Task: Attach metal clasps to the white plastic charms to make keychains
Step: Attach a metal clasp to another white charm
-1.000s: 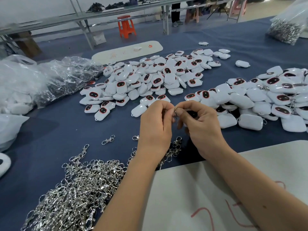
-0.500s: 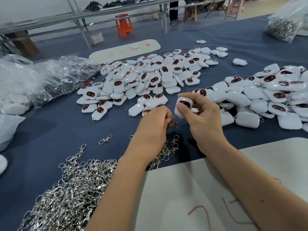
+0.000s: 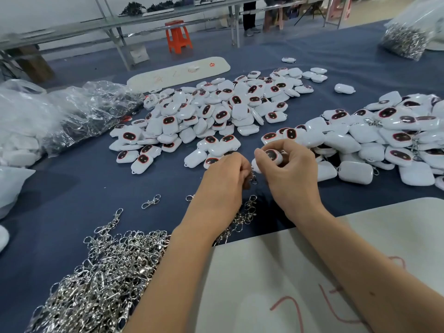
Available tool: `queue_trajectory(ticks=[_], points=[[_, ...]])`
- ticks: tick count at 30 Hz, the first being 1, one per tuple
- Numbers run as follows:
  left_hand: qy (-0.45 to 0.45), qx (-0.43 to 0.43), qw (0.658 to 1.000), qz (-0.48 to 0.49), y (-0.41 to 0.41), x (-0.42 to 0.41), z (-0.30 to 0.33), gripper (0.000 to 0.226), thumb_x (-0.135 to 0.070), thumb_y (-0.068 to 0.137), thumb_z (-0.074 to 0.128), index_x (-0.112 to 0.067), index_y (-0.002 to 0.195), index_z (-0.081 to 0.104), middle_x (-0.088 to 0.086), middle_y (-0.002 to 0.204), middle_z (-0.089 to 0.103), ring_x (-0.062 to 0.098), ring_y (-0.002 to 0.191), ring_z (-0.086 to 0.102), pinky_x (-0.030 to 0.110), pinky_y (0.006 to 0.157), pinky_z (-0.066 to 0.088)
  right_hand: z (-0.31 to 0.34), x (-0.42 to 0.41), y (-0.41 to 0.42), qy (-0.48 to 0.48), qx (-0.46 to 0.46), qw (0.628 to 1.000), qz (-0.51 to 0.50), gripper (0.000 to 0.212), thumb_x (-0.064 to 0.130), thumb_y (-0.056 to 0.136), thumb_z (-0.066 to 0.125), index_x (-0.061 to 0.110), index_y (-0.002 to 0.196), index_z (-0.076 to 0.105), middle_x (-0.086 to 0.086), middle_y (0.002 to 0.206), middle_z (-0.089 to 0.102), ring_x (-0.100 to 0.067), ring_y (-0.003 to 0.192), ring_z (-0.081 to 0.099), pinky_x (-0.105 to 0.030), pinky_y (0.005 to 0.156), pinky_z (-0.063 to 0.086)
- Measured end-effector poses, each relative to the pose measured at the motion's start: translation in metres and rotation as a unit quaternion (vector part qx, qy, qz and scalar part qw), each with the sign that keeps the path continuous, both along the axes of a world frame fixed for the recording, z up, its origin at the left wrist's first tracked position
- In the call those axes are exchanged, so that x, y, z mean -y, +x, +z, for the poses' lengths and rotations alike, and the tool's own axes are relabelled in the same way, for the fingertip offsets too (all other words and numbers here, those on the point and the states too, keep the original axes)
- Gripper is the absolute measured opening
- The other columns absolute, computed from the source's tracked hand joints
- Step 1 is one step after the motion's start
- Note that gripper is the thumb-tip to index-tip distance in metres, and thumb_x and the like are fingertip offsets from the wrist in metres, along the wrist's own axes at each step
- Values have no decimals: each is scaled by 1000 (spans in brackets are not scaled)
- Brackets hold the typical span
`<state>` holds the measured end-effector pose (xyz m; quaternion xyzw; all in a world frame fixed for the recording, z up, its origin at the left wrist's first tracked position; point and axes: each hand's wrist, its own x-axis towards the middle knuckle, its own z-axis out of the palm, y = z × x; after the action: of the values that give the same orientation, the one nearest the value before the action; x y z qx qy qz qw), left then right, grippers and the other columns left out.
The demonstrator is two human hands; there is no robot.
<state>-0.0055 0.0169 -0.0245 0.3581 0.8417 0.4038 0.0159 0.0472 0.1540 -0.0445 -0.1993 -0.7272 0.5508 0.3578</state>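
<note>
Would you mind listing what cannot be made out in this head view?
- Clasp: mostly hidden behind the left hand.
- Whether clasp and charm are joined: hidden by the right hand.
- Clasp pile: cut off by the bottom edge.
- Far bag: contents too small.

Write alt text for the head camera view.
A person's right hand holds a white charm while the left hand pinches a metal clasp beside it, above a blue table strewn with charm piles and a heap of clasps.
</note>
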Motion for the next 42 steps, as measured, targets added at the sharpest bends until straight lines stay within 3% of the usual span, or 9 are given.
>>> queue_trajectory(ticks=[7,18,20,22,24,27,33,37,42], points=[[-12,-24,1000,6,2,-1,0,18,-9,103,49,-20,90,55,-3,87,63,19,86,63,48,79,53,4,2,2,-4,12,1000,5,12,18,90,73,17,78,70,14,56,60,-2,52,50,-13,56,40],[-33,-18,998,55,2,-7,-1,20,1,97,48,-15,90,56,1,90,63,23,86,60,49,79,51,2,4,3,62,7,998,7,15,27,92,76,20,80,70,9,64,66,-6,60,58,-24,65,48],[-12,-41,997,66,2,-8,-1,19,3,96,50,-13,90,58,1,92,63,24,87,57,48,79,50,2,4,2,27,-6,999,24,17,30,91,78,20,81,71,8,63,66,-8,57,57,-27,61,50],[56,-37,996,61,1,-8,-2,14,-2,98,55,-12,91,61,-1,95,66,19,90,59,40,81,50,4,5,3,-71,-40,995,54,18,30,91,80,16,82,71,5,61,61,-12,52,51,-31,51,48],[118,-21,991,52,1,-7,-2,13,-5,99,58,-13,91,65,-6,90,68,11,87,61,27,78,50,6,4,3,-162,-69,981,77,19,27,92,80,13,83,70,1,60,56,-15,48,46,-26,43,42],[164,3,986,42,2,-7,-1,13,-7,98,63,-18,93,69,-11,86,69,6,82,66,15,73,50,6,3,3,-215,-80,969,97,21,27,93,79,11,85,68,0,58,50,-16,45,40,-20,39,36],[243,85,966,30,1,-6,-2,14,3,88,74,-11,92,72,-11,83,71,1,74,66,13,71,51,7,2,1,-285,-57,948,127,25,34,94,75,16,81,64,0,54,46,-11,38,34,-16,38,26],[324,156,933,24,1,-6,0,16,9,85,75,-6,90,72,-7,82,73,5,78,68,15,75,52,8,4,1,-302,-56,939,155,38,51,78,77,16,80,63,0,56,49,-10,38,35,-17,39,24],[298,134,945,21,0,-4,0,26,6,85,76,-20,81,73,-8,79,73,7,77,66,31,73,56,6,3,-1,-332,-50,924,180,58,58,72,76,11,102,59,4,55,47,-9,41,34,-20,42,18]])
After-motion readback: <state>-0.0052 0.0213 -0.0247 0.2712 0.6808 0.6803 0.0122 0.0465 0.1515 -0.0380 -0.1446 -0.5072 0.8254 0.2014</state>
